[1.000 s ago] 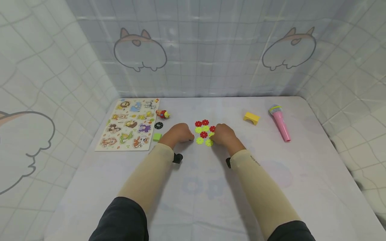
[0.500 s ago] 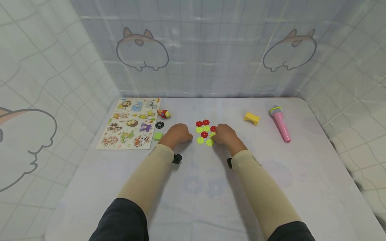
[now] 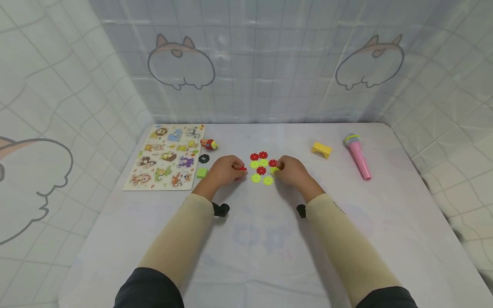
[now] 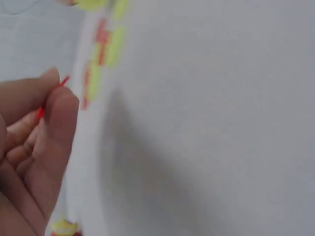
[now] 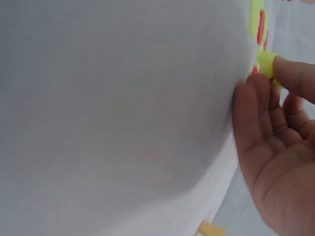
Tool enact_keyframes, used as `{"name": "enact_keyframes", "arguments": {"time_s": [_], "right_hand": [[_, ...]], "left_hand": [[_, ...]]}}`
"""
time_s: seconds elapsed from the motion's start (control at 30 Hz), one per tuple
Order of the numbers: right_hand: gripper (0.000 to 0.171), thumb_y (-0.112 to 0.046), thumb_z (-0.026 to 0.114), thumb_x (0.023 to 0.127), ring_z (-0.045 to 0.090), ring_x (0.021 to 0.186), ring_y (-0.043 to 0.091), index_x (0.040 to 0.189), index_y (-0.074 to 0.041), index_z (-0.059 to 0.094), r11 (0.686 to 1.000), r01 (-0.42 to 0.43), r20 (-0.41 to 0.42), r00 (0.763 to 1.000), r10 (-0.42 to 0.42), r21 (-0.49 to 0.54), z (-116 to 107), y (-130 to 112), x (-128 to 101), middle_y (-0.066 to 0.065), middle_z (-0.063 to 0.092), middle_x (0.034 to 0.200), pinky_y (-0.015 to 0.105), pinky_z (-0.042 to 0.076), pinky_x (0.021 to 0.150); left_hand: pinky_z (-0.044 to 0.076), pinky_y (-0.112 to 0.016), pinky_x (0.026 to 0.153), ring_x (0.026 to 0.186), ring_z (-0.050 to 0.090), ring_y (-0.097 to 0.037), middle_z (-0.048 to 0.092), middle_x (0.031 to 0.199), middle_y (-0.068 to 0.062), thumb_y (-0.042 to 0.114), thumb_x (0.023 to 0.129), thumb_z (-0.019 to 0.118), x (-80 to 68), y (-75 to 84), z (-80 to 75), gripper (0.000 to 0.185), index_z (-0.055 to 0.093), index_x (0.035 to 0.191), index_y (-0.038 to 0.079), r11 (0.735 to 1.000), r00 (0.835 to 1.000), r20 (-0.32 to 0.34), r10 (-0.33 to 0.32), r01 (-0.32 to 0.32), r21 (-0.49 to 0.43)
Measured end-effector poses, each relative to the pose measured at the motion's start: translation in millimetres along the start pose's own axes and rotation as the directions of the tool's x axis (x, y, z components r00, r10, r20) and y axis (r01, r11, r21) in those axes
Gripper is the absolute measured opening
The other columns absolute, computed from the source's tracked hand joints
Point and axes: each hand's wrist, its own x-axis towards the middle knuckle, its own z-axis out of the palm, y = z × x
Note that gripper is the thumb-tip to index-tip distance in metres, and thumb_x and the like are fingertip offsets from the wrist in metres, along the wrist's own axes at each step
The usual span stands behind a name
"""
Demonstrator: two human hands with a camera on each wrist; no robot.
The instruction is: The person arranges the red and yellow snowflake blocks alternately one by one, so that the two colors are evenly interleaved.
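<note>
1. A red flower disc is pinched edge-on between thumb and forefinger of the left hand, just left of the cluster of discs at the middle of the table.
2. A yellow-green disc is nipped at the fingertips of the right hand, at the cluster's right edge.
3. Since both discs are thin and held only by their rims, either could be dropped or twisted out if the grip is loosened.
4. The loose red and yellow-green discs lying between the hands could be scattered by a brushing knuckle.
5. Further out, a green block, a black disc and an animal puzzle board lie to the left; a yellow block and a pink toy microphone are well apart on the right.
</note>
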Motion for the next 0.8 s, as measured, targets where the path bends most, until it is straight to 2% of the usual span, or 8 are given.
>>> {"name": "enact_keyframes", "arguments": {"time_s": [0.07, 0.17, 0.3, 0.4, 0.53, 0.67, 0.8], "right_hand": [[0.018, -0.014, 0.067, 0.101, 0.06, 0.094, 0.026, 0.115, -0.006, 0.059, 0.997, 0.015, -0.009, 1.0, -0.015, 0.071, -7.3, 6.6, -7.7, 0.012, 0.059, 0.107, 0.037, 0.05, 0.079], [0.018, -0.01, 0.066, 0.101, 0.065, 0.09, 0.024, 0.116, -0.004, 0.06, 0.987, 0.053, -0.004, 0.999, -0.053, 0.154, -16.7, 15.7, -20.9, 0.013, 0.061, 0.109, 0.035, 0.052, 0.079], [0.016, -0.008, 0.068, 0.099, 0.067, 0.086, 0.022, 0.113, -0.004, 0.063, 0.98, 0.08, 0.07, 0.993, -0.094, 0.179, -16.5, 21.1, -41.6, 0.012, 0.063, 0.107, 0.033, 0.055, 0.077], [0.013, -0.006, 0.071, 0.097, 0.066, 0.081, 0.021, 0.108, -0.005, 0.064, 0.98, 0.113, 0.143, 0.98, -0.136, 0.162, -5.5, 18.4, -56.3, 0.009, 0.064, 0.101, 0.033, 0.055, 0.074], [0.013, -0.005, 0.074, 0.094, 0.066, 0.075, 0.019, 0.104, -0.007, 0.066, 0.977, 0.169, 0.212, 0.958, -0.194, 0.128, 16.9, 5.3, -68.1, 0.005, 0.065, 0.094, 0.032, 0.054, 0.07], [0.012, -0.006, 0.075, 0.093, 0.064, 0.072, 0.017, 0.101, -0.011, 0.067, 0.971, 0.228, 0.274, 0.932, -0.239, 0.073, 45.9, -13.8, -71.8, 0.001, 0.066, 0.089, 0.03, 0.054, 0.067], [0.011, -0.008, 0.076, 0.093, 0.06, 0.073, 0.015, 0.099, -0.012, 0.068, 0.945, 0.326, 0.291, 0.906, -0.309, -0.01, 71.6, -31.2, -71.0, -0.003, 0.064, 0.083, 0.029, 0.051, 0.067]], "left_hand": [[0.056, -0.04, 0.087, 0.09, 0.07, -0.019, 0.069, 0.107, -0.003, 0.025, 0.096, 0.078, -10.5, -1.1, -5.8, 0.027, 0.069, 0.118, 0.014, 0.994, 1.0, 0.023, 0.021, -0.018, -0.112], [0.055, -0.046, 0.091, 0.091, 0.074, -0.02, 0.069, 0.114, -0.004, 0.022, 0.094, 0.079, -29.4, -4.2, -14.8, 0.029, 0.071, 0.121, 0.015, 0.97, 0.997, 0.067, 0.045, -0.028, -0.243], [0.052, -0.051, 0.092, 0.091, 0.075, -0.021, 0.068, 0.118, -0.006, 0.021, 0.092, 0.081, -58.9, -12.0, -24.0, 0.031, 0.073, 0.122, 0.019, 0.958, 0.992, 0.113, 0.05, -0.016, -0.287], [0.05, -0.05, 0.086, 0.092, 0.075, -0.022, 0.068, 0.117, -0.006, 0.021, 0.091, 0.082, -79.0, -18.6, -27.6, 0.032, 0.074, 0.123, 0.021, 0.965, 0.987, 0.152, 0.057, -0.015, -0.262], [0.05, -0.043, 0.077, 0.089, 0.074, -0.022, 0.072, 0.109, -0.002, 0.017, 0.091, 0.081, -93.1, -28.5, -27.0, 0.031, 0.077, 0.121, 0.021, 0.979, 0.973, 0.216, 0.085, -0.042, -0.198], [0.052, -0.04, 0.074, 0.083, 0.07, -0.021, 0.074, 0.095, -0.001, 0.013, 0.089, 0.081, -96.5, -39.1, -21.3, 0.029, 0.08, 0.117, 0.022, 0.989, 0.955, 0.277, 0.111, -0.077, -0.129], [0.051, -0.037, 0.072, 0.08, 0.064, -0.02, 0.073, 0.092, 0.004, 0.013, 0.088, 0.082, -93.5, -47.3, -14.6, 0.027, 0.082, 0.113, 0.023, 0.993, 0.949, 0.292, 0.119, -0.119, -0.017]]}}
